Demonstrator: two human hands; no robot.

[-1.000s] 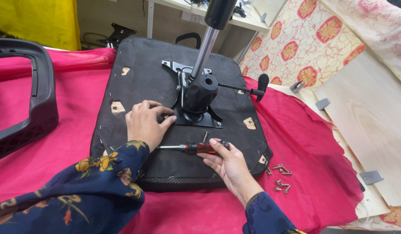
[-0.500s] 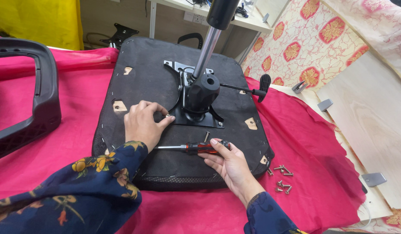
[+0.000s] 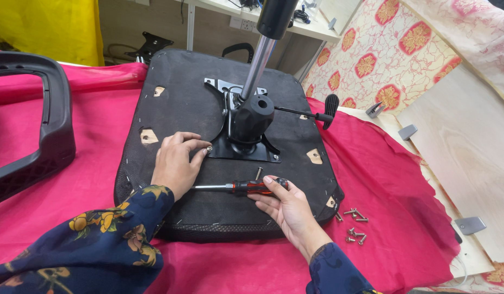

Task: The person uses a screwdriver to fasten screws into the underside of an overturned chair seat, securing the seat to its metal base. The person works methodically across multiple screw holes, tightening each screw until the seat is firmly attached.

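Observation:
An upturned black chair seat (image 3: 181, 103) lies on a red cloth (image 3: 383, 179). A black metal mechanism plate (image 3: 246, 144) with a grey gas-lift column (image 3: 258, 57) is mounted on it. My left hand (image 3: 175, 163) rests on the seat, fingertips pinching a small silver bolt (image 3: 209, 147) at the plate's near left corner. My right hand (image 3: 287, 204) lies on the seat holding the red and black handle of a screwdriver (image 3: 241, 187), whose shaft points left. A loose bolt (image 3: 258, 172) lies just above the handle.
Several loose silver screws (image 3: 354, 226) lie on the cloth to the right of the seat. A black plastic armrest (image 3: 42, 130) sits at the left. A lever with a black paddle (image 3: 329, 109) sticks out to the right. Wooden boards (image 3: 459, 141) with grey brackets lie on the right.
The view has shifted slightly. My left fingertips have moved closer to the plate's corner with the bolt. My right hand still holds the screwdriver in the same spot.

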